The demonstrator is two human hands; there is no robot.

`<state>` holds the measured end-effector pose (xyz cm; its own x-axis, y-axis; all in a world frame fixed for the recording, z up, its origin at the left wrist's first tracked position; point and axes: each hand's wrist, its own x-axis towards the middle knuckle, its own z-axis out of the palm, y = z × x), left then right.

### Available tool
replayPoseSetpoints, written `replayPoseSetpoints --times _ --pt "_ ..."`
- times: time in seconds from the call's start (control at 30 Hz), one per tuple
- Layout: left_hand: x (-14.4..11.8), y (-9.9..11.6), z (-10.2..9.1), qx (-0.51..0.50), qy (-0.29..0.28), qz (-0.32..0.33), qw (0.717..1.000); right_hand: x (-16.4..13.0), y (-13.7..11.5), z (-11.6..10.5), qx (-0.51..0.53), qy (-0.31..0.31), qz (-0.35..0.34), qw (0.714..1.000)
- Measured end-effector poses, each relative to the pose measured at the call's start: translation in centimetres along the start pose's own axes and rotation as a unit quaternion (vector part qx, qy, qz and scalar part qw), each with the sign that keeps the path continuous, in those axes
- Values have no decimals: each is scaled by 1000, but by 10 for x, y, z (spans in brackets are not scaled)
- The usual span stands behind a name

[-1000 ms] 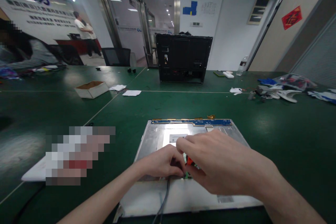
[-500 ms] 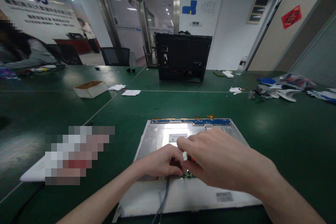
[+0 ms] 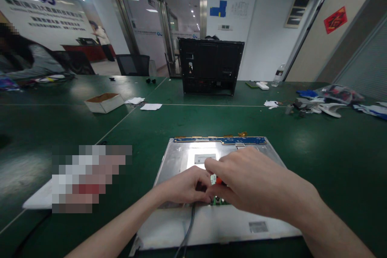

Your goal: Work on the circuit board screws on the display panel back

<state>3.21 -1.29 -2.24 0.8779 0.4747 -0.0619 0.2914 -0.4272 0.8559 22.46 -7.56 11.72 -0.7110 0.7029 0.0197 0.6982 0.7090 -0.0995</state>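
Little has been moved since half a second ago: the right hand (image 3: 256, 185) has been shifted a touch toward 3 o'clock, and the small orange and white part (image 3: 215, 179) between the hands is seen slightly lower; a standing person at 10 o'clock in the far room has gone from the spot held a second ago.

The left hand (image 3: 187, 187) is curled closed, fingertips pressed down at the top of a dark cable (image 3: 188, 227) on the metal panel (image 3: 178, 161). The right hand is bent over, thumb and forefinger pinched on the small orange and white part; a bit of green board (image 3: 218, 200) is seen just under it. The two hands are touching or nearly so, which cannot be told.

The panel is laid flat on the green table (image 3: 317, 149), at 6 o'clock in the view, with a blue strip (image 3: 223, 140) along its far edge. A black case (image 3: 211, 66) is stood upright at 12 o'clock. A cardboard box (image 3: 104, 102) is placed at 10 o'clock, loose parts (image 3: 326, 105) at 2 o'clock, a water bottle (image 3: 279, 75) at 1 o'clock.
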Motion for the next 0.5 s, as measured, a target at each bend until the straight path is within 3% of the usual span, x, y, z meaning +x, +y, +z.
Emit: replayPoseSetpoints --times 0.3,0.5 --pt "0 2 2 -7 5 -23 1000 0 2 1 11 7 -37 999" --pt "1 -2 0 7 -13 -4 1000 1 2 2 0 5 -2 1000"
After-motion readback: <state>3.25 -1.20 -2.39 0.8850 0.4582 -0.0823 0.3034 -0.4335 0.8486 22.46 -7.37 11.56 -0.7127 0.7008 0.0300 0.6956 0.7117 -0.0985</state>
